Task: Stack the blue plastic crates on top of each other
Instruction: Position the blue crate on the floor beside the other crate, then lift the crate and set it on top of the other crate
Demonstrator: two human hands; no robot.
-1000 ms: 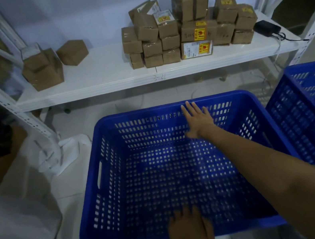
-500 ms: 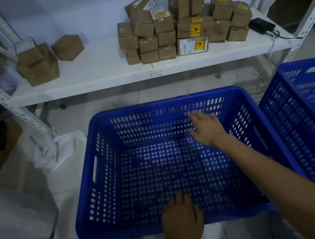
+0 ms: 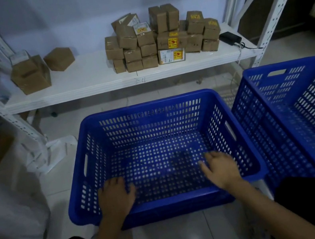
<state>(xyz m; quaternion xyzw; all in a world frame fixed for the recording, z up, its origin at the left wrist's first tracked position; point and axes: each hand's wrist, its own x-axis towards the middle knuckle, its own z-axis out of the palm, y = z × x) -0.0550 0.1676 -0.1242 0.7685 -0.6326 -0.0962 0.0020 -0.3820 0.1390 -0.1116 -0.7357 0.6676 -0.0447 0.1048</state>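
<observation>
A blue perforated plastic crate (image 3: 150,105) stands on the tiled floor straight in front of me, with nothing in it. A second blue crate (image 3: 291,117) sits just to its right, tilted, with its side against the first crate's right rim. My left hand (image 3: 116,196) lies over the left part of the first crate's near rim, its fingers spread down the inside wall. My right hand (image 3: 222,169) lies the same way over the right part of that rim, fingers apart. Neither hand is closed around the rim.
A white metal shelf (image 3: 93,82) runs behind the crates, carrying a pile of small cardboard boxes (image 3: 159,41), two more boxes (image 3: 30,74) at the left and a black adapter (image 3: 230,37). Crumpled white wrapping (image 3: 51,153) lies by the shelf post. A white bundle (image 3: 6,209) sits at my left.
My right hand has drawn back from the crate's far wall to its near rim. My left hand has slid left along the near rim. The view has dropped closer to the crate.
</observation>
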